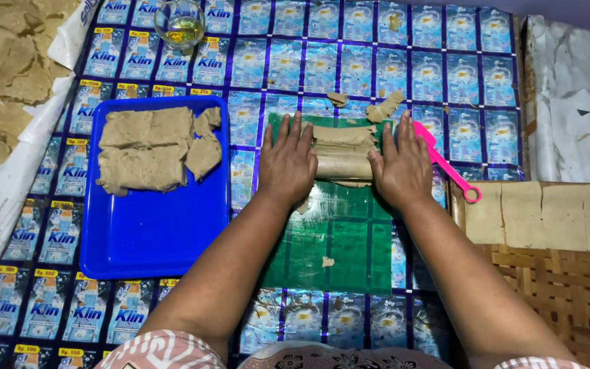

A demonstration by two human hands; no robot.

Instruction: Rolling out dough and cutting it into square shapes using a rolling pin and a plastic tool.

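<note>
My left hand [287, 164] and my right hand [401, 169] press palm-down on the two ends of a wooden rolling pin [341, 166]. The pin lies across a strip of tan dough [343, 134] on a green plastic sheet [339, 246]. Fingers of both hands are spread flat and point away from me. Only the pin's middle shows between the hands. A small dough crumb [328, 261] lies on the green sheet nearer to me.
A blue tray [151, 232] with slabs of tan dough [148, 150] sits left. A pink plastic cutter [445, 164] lies right of my right hand. Thin dough sheets [548, 215] rest on a woven tray [568, 294]. A glass of oil [180, 24] stands at the back; dried pieces [5, 65] lie far left.
</note>
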